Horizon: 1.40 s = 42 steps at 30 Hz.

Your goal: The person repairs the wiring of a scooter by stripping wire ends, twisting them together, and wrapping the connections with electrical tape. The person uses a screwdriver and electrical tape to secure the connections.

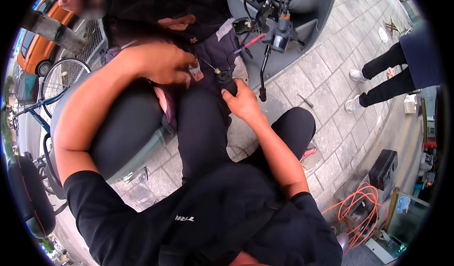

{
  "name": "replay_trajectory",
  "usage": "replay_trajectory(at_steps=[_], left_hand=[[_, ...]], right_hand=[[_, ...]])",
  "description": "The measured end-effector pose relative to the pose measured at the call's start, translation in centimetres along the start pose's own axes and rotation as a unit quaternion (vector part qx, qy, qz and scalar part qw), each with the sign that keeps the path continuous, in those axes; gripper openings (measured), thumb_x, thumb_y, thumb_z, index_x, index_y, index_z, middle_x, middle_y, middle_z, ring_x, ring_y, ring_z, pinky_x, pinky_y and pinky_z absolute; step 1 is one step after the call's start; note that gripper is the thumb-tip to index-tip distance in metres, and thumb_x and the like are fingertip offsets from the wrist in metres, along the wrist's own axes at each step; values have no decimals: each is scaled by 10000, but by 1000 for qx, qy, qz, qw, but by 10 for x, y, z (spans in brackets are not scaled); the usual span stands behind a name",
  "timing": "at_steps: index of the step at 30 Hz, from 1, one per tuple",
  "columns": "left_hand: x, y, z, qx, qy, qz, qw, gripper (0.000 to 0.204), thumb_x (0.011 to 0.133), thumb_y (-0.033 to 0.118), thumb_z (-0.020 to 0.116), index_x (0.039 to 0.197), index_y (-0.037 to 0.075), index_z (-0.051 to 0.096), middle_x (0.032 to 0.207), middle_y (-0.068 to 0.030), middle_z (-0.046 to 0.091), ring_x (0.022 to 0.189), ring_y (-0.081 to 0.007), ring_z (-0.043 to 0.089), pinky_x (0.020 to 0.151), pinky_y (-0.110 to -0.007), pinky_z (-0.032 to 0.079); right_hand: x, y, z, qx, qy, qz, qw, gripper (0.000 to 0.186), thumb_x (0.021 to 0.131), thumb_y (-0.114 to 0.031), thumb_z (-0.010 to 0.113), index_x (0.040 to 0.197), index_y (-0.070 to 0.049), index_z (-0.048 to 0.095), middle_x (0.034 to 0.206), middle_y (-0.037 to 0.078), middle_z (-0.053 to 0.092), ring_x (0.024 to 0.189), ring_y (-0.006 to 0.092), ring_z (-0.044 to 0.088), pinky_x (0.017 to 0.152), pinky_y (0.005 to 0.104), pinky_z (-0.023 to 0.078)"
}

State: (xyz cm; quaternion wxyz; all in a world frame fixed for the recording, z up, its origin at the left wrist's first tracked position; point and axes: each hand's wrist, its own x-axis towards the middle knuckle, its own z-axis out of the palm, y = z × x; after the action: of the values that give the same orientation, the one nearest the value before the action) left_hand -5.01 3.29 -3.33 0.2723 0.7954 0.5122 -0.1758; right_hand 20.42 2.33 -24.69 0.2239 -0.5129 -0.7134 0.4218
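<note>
My right hand (243, 100) is closed around a black cylindrical part like a handlebar grip (226, 80). A thin cable with a brass-coloured end (217, 71) lies just above that part. My left hand (163, 64), slightly blurred, hangs left of the cable with fingers bent and apart, holding nothing that I can see. Beneath both hands is a dark padded cloth with pink patches (182, 22), draped between the scooter's black seat (120, 131) and its grey front body (314, 8). The scooter's exposed handlebar assembly (279, 37) rises at upper right of my hands.
Another person's legs (383, 93) stand at right on paving. Orange cord (354, 197), a black case (383, 169) and a glass tank (406, 209) are at lower right. A bicycle (49, 93) and orange car (40, 44) are at left. A loose tool (305, 100) lies on the pavement.
</note>
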Motion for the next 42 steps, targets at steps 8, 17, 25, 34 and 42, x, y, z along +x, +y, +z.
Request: replay_trajectory(at_steps=[8,17,25,34,42], left_hand=[[3,10,-3,8,98,23,995,413,982,287,707,1290,16,663,1157,-171,749,1075,-345,721,915,-427,555],[4,41,0,-336,184,150,912,365,1030,234,716,1289,-18,662,1057,-92,749,1001,-151,701,869,-321,569],[-14,61,-11,-505,117,126,846,273,1099,242,594,1230,11,655,943,-26,717,840,-98,710,714,-261,584],[-11,61,-5,-503,149,171,834,257,1105,253,590,1207,27,656,901,-28,723,820,-100,706,735,-264,560],[-11,61,-4,-491,183,170,834,259,1108,255,582,1196,22,652,899,-24,711,810,-109,716,707,-264,568]], right_hand=[[6,-10,4,0,25,-67,997,522,906,-300,740,1308,17,636,1230,271,679,1146,460,655,985,489,526],[-39,-74,-9,-38,-4,-185,982,504,903,-333,773,1240,23,655,1103,227,704,996,438,695,861,489,564],[-74,-94,-88,117,1,-116,986,265,942,-253,801,938,1,727,871,106,716,718,180,669,672,325,537],[-50,-136,-141,-9,220,-348,911,207,980,-93,697,1145,32,678,1079,186,690,903,300,690,805,402,538],[-54,-152,-148,-41,133,-304,943,104,999,-86,658,1036,2,700,912,161,687,796,332,677,713,420,525]])
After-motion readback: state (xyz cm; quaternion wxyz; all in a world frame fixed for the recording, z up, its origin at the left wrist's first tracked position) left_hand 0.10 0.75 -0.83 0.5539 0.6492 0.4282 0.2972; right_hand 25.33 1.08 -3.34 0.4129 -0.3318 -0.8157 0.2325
